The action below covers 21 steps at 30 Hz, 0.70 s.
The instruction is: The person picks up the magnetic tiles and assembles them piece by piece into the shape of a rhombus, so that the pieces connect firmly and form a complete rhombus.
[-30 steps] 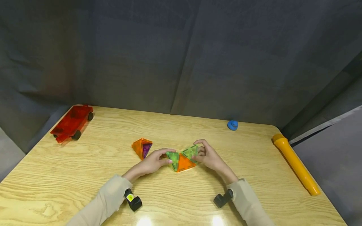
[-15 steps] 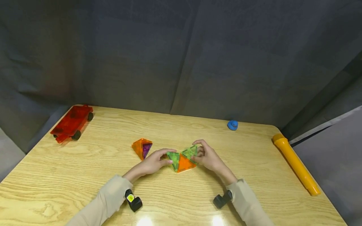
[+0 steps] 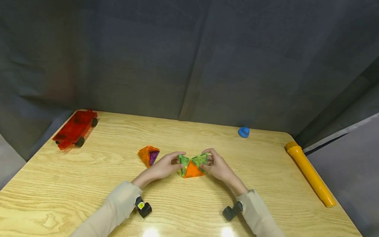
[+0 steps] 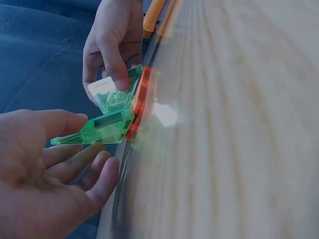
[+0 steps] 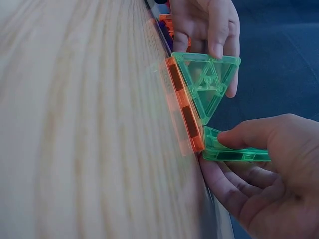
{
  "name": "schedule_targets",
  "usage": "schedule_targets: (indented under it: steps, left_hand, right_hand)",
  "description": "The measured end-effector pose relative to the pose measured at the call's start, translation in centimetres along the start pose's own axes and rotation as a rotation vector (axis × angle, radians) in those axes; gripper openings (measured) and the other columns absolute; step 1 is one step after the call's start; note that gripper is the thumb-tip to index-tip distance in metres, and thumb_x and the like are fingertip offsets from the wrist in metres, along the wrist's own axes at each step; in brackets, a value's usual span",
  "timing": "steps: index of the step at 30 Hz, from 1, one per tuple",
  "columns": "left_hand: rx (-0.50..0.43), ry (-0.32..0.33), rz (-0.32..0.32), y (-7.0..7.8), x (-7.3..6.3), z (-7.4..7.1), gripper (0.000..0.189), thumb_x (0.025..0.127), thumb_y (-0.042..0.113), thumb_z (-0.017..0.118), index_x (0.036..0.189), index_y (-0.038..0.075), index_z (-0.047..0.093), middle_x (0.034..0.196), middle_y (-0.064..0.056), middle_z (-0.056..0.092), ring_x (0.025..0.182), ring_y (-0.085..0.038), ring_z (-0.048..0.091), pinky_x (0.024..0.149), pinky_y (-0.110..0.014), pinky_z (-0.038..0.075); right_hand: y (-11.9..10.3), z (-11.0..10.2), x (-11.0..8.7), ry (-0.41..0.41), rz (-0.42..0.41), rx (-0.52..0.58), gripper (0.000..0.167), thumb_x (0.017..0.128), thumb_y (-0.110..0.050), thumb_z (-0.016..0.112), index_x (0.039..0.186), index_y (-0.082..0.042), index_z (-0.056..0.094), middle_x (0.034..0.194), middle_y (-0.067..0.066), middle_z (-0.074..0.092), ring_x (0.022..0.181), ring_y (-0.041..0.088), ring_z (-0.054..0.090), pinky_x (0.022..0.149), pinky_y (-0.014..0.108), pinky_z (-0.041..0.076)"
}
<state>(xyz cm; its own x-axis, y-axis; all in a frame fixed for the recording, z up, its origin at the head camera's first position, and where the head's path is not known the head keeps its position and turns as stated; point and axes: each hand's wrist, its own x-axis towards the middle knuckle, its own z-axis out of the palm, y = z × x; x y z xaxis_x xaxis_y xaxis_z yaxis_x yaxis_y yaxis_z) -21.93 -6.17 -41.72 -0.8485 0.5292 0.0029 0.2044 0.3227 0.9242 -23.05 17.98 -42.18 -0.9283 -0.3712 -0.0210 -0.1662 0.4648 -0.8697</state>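
Observation:
An orange triangular magnetic tile (image 3: 193,170) lies flat on the wooden table between both hands. Along its left edge stands a green triangular tile (image 3: 184,163), tilted up, which my left hand (image 3: 164,167) pinches between thumb and fingers. My right hand (image 3: 219,168) pinches a second green triangular tile (image 3: 200,160), raised along the right edge of the orange one. In the right wrist view the left-hand green tile (image 5: 212,79) rises from the orange tile (image 5: 187,114), and the right-hand tile (image 5: 234,152) meets its near end.
A small pyramid of orange and purple tiles (image 3: 148,155) stands just left of the left hand. Farther out are a red car-like toy (image 3: 76,127) at the left, a blue rubber duck (image 3: 244,132) at the back and a yellow tube (image 3: 310,174) by the right edge.
My left hand has moved slightly up and to the right, tipping its green tile more steeply. The orange tile has shifted a little. My right hand keeps its grip, nearly still.

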Motion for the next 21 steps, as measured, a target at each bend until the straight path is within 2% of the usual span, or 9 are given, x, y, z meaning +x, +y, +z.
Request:
schedule_targets:
  steps: [4,9,11,13,16,18,21]
  left_hand:
    - [0.004,0.031,-0.019,0.3,0.5,0.3,0.048,0.097,0.010,0.052,0.143,0.003,0.040,0.144,-0.019,0.042,0.124,-0.035,0.047,0.100,-0.051,0.041]
    - [-0.010,0.015,0.002,0.6,1.3,0.7,0.044,0.098,0.007,0.048,0.142,0.000,0.041,0.143,-0.020,0.043,0.125,-0.038,0.048,0.099,-0.048,0.043]
    - [-0.020,0.005,0.017,0.7,1.5,0.9,0.043,0.099,0.006,0.046,0.141,-0.002,0.041,0.140,-0.022,0.046,0.124,-0.039,0.049,0.097,-0.046,0.046]
    - [-0.031,0.000,0.026,0.7,1.6,1.0,0.043,0.099,0.005,0.045,0.141,-0.004,0.040,0.139,-0.023,0.047,0.124,-0.039,0.049,0.096,-0.045,0.047]
    - [-0.044,0.003,0.029,0.6,1.6,1.1,0.043,0.099,0.004,0.044,0.141,-0.004,0.040,0.139,-0.023,0.046,0.124,-0.040,0.048,0.096,-0.044,0.046]
    - [-0.044,0.010,0.028,0.6,1.6,1.2,0.044,0.099,0.005,0.044,0.141,-0.003,0.039,0.141,-0.022,0.045,0.125,-0.040,0.047,0.097,-0.045,0.045]
    - [-0.035,0.018,0.028,0.6,1.6,1.3,0.044,0.099,0.006,0.045,0.142,-0.001,0.040,0.143,-0.021,0.042,0.123,-0.041,0.048,0.098,-0.047,0.045]
  right_hand:
    - [-0.1,0.1,-0.1,0.007,0.003,-0.014,0.042,0.089,0.002,0.062,0.126,0.000,0.042,0.086,0.012,0.062,0.071,0.014,0.057,0.056,0.023,0.043]
    - [-0.3,0.2,0.0,0.028,0.022,-0.071,0.039,0.090,-0.005,0.063,0.125,-0.003,0.047,0.071,0.002,0.046,0.057,0.011,0.040,0.050,0.022,0.035]
    - [-0.3,0.3,0.0,0.029,0.024,-0.088,0.039,0.090,-0.007,0.064,0.126,-0.004,0.048,0.070,0.002,0.045,0.055,0.011,0.036,0.049,0.022,0.034]
    - [-0.4,0.3,0.0,0.026,0.015,-0.101,0.040,0.090,-0.009,0.065,0.126,-0.004,0.048,0.072,0.004,0.049,0.056,0.012,0.040,0.050,0.023,0.036]
    - [-0.3,0.3,0.0,0.023,0.005,-0.100,0.039,0.089,-0.010,0.066,0.125,-0.006,0.050,0.083,0.007,0.058,0.067,0.015,0.051,0.054,0.024,0.042]
    - [-0.2,0.3,0.0,0.015,-0.010,-0.096,0.040,0.088,-0.010,0.067,0.124,-0.006,0.050,0.095,0.011,0.061,0.079,0.018,0.058,0.060,0.026,0.048]
    - [-0.2,0.4,0.0,0.000,-0.017,-0.064,0.040,0.088,-0.010,0.068,0.124,-0.007,0.051,0.110,0.012,0.061,0.097,0.024,0.061,0.073,0.031,0.053]
